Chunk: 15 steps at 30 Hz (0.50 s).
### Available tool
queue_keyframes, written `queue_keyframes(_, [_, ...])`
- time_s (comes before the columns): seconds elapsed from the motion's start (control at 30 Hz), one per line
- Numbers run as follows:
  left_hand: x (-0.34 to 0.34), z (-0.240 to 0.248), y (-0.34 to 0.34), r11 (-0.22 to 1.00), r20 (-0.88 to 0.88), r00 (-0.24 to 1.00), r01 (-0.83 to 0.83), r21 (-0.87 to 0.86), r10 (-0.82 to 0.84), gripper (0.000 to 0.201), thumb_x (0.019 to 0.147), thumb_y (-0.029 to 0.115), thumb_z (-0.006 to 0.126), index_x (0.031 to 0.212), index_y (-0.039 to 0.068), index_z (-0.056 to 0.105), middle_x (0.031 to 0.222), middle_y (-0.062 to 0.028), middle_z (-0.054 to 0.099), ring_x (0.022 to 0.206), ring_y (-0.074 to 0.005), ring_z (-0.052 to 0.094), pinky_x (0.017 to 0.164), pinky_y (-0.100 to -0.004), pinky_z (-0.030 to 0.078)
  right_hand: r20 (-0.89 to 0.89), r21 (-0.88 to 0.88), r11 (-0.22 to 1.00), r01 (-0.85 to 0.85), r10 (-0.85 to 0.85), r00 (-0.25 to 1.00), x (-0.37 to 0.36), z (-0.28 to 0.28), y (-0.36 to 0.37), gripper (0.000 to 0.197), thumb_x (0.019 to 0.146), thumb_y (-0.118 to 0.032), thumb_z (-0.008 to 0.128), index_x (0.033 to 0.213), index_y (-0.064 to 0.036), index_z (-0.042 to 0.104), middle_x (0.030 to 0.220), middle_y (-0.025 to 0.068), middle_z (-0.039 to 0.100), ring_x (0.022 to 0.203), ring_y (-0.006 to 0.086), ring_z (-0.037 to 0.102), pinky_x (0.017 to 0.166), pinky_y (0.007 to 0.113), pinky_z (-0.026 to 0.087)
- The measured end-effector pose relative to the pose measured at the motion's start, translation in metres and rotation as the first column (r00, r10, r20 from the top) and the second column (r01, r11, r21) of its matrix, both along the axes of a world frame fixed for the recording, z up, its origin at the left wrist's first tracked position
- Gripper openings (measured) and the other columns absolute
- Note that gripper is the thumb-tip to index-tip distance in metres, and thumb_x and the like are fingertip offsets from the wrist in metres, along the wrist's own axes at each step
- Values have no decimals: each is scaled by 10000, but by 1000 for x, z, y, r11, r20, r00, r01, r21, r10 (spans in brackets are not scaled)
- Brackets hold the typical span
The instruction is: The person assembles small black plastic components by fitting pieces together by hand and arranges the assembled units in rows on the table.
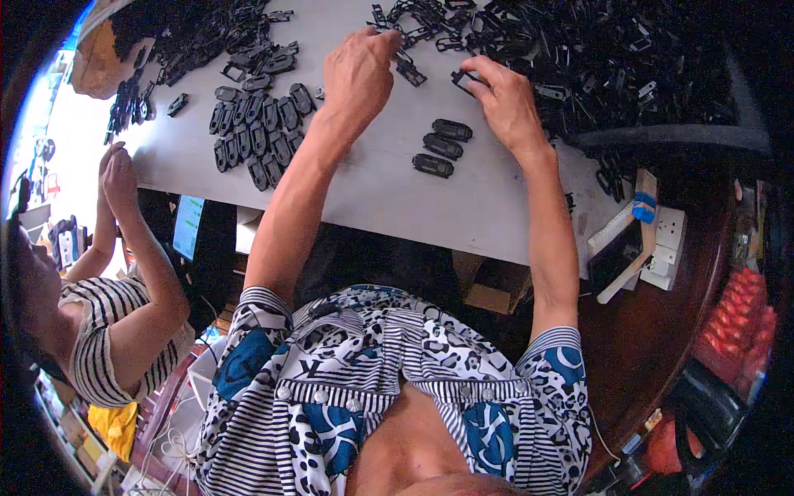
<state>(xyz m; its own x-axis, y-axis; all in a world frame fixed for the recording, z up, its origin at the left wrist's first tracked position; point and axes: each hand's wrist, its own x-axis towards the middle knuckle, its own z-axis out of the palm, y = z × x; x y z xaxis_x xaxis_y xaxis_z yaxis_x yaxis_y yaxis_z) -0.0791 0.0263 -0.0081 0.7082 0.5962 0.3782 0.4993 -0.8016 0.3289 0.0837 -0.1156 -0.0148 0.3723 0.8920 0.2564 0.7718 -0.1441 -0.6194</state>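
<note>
My left hand (359,73) reaches to the far side of the white table, its fingers closed at the edge of loose black parts; what they hold, if anything, is hidden. Between the thumb and fingers of my right hand (506,97) is a small black plastic frame (466,80), held just above the tabletop. Nearer to me, three oval black plastic housings (442,146) lie in a short column. Left of my left forearm, several similar black housings (258,132) sit in rows. A loose black frame (410,71) lies between my hands.
A large heap of black parts (595,58) covers the far right, and another pile (194,50) the far left. At the left, a co-worker's hands (118,178) are at the table edge near a lit phone (188,226). A white power strip (664,248) lies at right.
</note>
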Motion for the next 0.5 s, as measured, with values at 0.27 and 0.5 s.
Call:
queue_keyframes(0.27, [11,-20,-7,983,-41,984,176,60,-174,238,735,16,687,957,101,672,970,-103,587,967,-325,581,772,-429,503,188,-25,1000,-9,13,982,0,-6,-5,230,834,-119,682,1047,-49,627,1007,188,569,901,406,620,764,463,510])
queue_keyframes(0.5, [15,-15,-21,981,47,981,191,-20,-190,187,753,82,719,931,71,663,942,-120,590,923,-336,592,760,-431,497,286,-146,989,-18,60,956,1,-7,-8,268,777,-103,734,994,-13,606,1009,165,565,915,389,621,763,459,516])
